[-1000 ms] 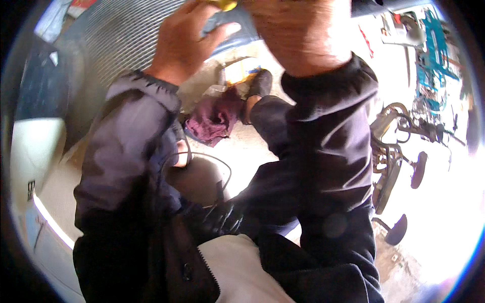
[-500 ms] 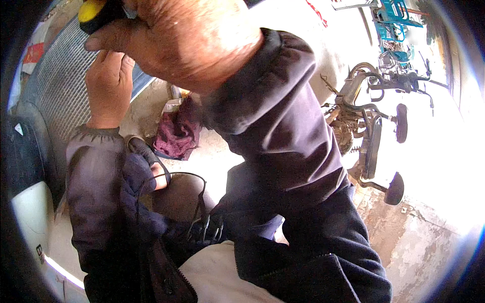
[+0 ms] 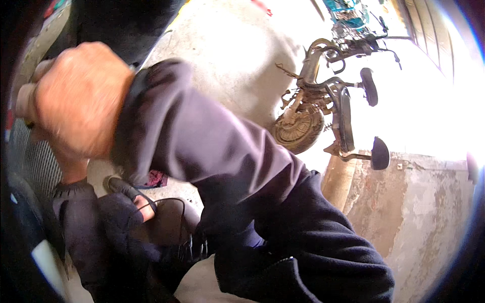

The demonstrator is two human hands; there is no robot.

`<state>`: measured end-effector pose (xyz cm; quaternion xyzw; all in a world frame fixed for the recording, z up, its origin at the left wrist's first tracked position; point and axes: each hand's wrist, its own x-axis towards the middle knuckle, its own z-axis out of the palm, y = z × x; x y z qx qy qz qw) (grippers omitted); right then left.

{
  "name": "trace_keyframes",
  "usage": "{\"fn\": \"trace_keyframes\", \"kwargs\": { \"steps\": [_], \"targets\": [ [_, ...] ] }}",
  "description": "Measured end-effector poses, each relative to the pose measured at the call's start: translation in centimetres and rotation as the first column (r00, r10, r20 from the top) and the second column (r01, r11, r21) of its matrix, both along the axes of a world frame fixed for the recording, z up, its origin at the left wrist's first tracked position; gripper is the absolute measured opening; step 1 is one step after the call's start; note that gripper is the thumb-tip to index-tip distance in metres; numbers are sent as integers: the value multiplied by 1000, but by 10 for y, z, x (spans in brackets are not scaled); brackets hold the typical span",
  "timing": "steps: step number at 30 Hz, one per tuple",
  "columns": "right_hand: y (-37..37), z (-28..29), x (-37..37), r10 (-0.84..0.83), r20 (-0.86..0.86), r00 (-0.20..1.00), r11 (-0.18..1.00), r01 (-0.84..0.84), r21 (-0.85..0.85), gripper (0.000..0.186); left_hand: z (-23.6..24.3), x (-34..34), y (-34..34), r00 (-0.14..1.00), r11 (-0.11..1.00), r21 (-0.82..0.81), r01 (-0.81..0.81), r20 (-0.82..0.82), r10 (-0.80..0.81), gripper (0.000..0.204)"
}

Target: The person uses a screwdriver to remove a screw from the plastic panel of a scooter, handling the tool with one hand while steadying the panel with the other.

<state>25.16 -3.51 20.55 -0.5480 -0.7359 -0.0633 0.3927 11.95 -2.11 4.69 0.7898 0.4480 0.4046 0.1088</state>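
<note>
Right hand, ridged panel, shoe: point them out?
Right hand (image 3: pixel 83 98): head view, back of the hand.
Ridged panel (image 3: pixel 33 162): head view, ridged face.
Shoe (image 3: pixel 124 188): head view, dark upper.

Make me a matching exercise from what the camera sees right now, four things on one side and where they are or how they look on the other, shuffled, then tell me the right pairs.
Things
1. right hand
2. ribbed panel
3. cloth
4. bike

Places and looks
A. dark red, showing just below the right sleeve
B. in the upper right part of the view, with a dusty wheel
C. in front of the left hand, hiding much of it
D. grey, near the left edge of the view

Pairs: 1-C, 2-D, 3-A, 4-B
</note>
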Motion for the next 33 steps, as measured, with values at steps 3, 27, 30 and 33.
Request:
{"fn": "trace_keyframes", "kwargs": {
  "steps": [3, 27, 30, 33],
  "targets": [
    [7, -6, -10, -45, -129, 991, 998, 50, 40, 18, -2, -1, 0, 1000, 1000, -20, 8, -10, -8, 19],
    [-17, 30, 32, 353, -123, 927, 901, -373, -222, 33, 3, 6, 10, 999, 997, -76, 16, -48, -19, 18],
    [-16, 33, 37, 410, -93, 907, 877, -421, -231, 31, 4, 9, 12, 999, 997, -76, 20, -48, -23, 18],
    [-13, 22, 28, 392, -58, 918, 894, -395, -211, 30, 4, 5, 15, 998, 996, -84, 13, -54, -18, 18]
  ]
}}
